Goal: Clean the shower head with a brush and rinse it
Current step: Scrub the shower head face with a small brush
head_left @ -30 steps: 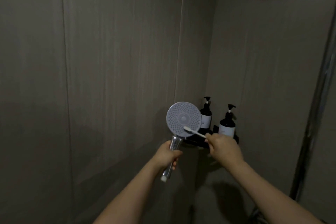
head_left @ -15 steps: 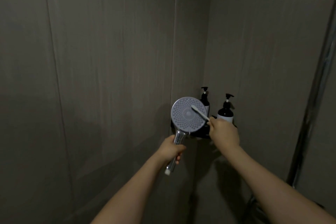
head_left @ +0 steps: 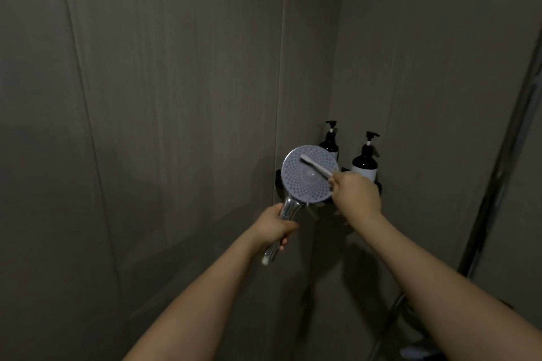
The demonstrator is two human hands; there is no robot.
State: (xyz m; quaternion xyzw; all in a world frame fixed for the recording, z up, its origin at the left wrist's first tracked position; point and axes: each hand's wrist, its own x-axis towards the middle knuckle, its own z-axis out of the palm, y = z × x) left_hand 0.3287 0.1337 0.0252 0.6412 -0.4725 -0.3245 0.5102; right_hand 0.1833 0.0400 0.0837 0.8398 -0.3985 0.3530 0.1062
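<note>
A round shower head (head_left: pixel 305 184) with a pale dotted face and a chrome handle is held upright in front of the shower corner, its face turned toward me. My left hand (head_left: pixel 274 226) grips the chrome handle below the disc. My right hand (head_left: pixel 356 195) pinches a white brush (head_left: pixel 315 166) like a toothbrush. The brush lies across the upper part of the face, with its tip near the top centre.
Two dark pump bottles (head_left: pixel 365 163) stand on a black corner shelf (head_left: pixel 378 186) just behind the shower head. Grey wall panels close in on the left and right. A chrome rail (head_left: pixel 498 184) runs up the right side, with a hose (head_left: pixel 390 322) at the bottom right.
The brush has moved from the lower right rim up across the face to the top centre. Shower head and both hands sit slightly higher in the view.
</note>
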